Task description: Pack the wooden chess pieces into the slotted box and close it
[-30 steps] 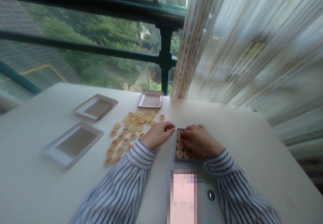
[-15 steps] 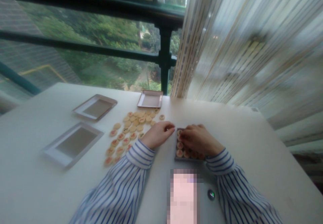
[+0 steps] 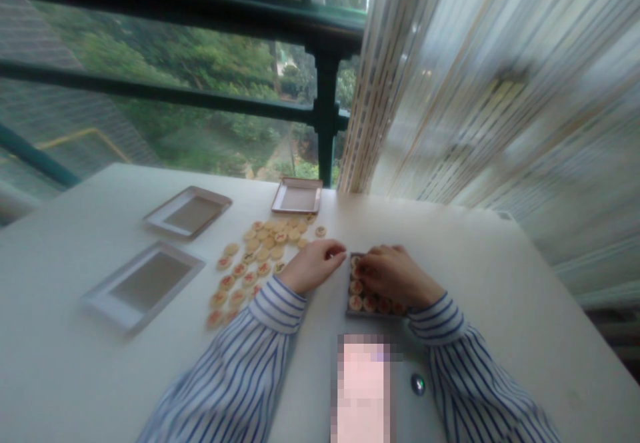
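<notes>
My right hand (image 3: 397,276) is over a small dark-rimmed tray (image 3: 349,313), its fingers closed and pointing down. The fingertips are on a round xiangqi piece (image 3: 355,264) at the tray's far left corner and partly cover it. Pieces with red characters (image 3: 355,303) line the tray's left and near sides; my hand hides much of the rest. My left hand (image 3: 314,266) rests on the table just left of the tray, fingers loosely curled with a gap to the thumb and nothing visible in them. Many loose xiangqi pieces (image 3: 264,268) spread to its left.
On the white table (image 3: 475,263) stand three shallow trays or lids: one near left (image 3: 100,302), one behind it (image 3: 150,219), one at the back (image 3: 275,207). A small dark shiny object (image 3: 418,384) lies near my right sleeve. A string curtain (image 3: 370,116) hangs beyond the table.
</notes>
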Demonstrator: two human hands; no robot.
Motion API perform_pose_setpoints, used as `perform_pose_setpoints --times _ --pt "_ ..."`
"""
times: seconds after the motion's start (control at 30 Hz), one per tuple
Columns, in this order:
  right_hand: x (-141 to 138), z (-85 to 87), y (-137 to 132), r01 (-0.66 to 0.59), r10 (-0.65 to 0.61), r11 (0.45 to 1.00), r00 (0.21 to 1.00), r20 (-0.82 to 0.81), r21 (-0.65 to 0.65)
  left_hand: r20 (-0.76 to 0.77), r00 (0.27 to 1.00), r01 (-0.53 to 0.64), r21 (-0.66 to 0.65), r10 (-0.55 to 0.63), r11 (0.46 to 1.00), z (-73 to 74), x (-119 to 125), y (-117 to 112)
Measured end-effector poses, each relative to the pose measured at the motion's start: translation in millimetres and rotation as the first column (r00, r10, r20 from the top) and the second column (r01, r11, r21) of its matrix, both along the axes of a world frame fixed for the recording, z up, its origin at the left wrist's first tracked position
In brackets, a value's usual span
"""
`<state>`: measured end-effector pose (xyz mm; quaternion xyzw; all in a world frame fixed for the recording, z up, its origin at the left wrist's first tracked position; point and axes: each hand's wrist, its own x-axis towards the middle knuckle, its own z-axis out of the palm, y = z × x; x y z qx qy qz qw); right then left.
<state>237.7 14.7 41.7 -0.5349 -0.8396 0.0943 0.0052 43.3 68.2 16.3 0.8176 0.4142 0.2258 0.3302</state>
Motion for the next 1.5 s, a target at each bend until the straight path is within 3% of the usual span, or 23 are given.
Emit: perform_pose_setpoints --times 1.5 --pt "-0.1 4.4 0.2 -0.028 0.028 0.999 1.0 0.0 -0.027 0.011 1.0 -0.007 -0.02 0.007 1.0 2.7 -0.6 -0.9"
